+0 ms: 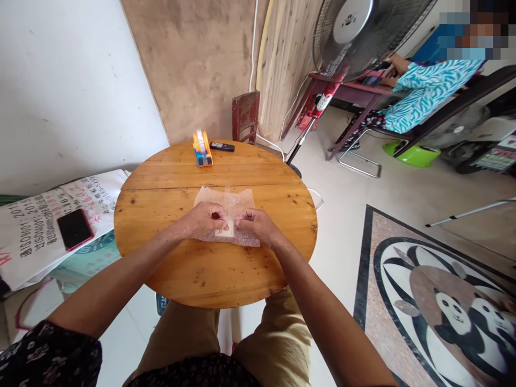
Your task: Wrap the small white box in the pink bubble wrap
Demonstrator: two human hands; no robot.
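Note:
A sheet of clear bubble wrap (246,201) lies spread on the round wooden table (169,279). On its middle rests a small flat whitish card-like piece (224,231) with reddish marks, partly hidden by my fingers. My left hand (205,219) is closed in a pinch at the left of this piece, thumb against forefinger, on the wrap. Opposite it, my right hand (258,223) pinches the wrap at the right side. A faint see-through strip shows just above the fingertips; whether it is tape cannot be made out.
An orange and blue tape dispenser (202,149) and a black remote-like object (222,147) are at the table's far edge. A phone (75,229) lies on printed sacks (36,226) at left. Behind stand a chair (245,115) and fan (322,102); a person (427,102) sits at right.

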